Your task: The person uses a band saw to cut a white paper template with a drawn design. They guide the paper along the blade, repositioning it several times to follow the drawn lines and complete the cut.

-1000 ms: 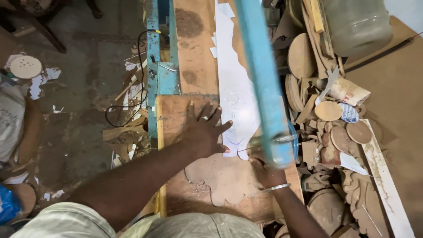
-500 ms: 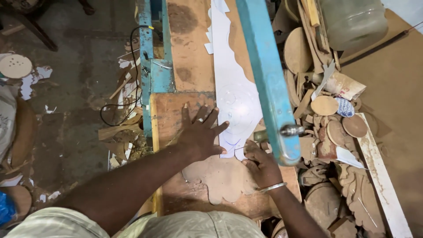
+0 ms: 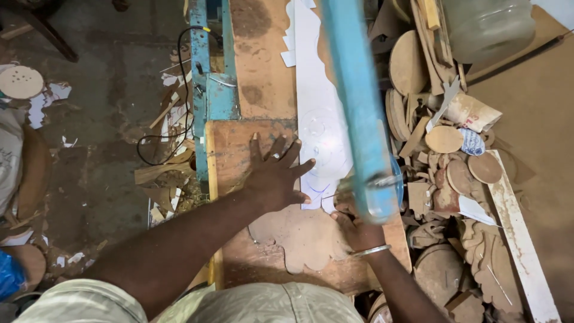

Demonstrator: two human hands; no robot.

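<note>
Board [image 3: 299,239], scalloped, white template [image 3: 323,131] on top: mid-bench, under blue saw arm [image 3: 359,107]. Left hand [image 3: 276,176]: open, fingers spread, flat on board. Right hand [image 3: 354,224]: on board's right edge, half-hidden beneath arm; grip unclear.

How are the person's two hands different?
The left hand lies flat with fingers spread wide, in full view; the right hand is partly hidden under the blue saw arm. The right wrist wears a metal bangle; the left wrist is bare. Both press on the brown board.
</note>
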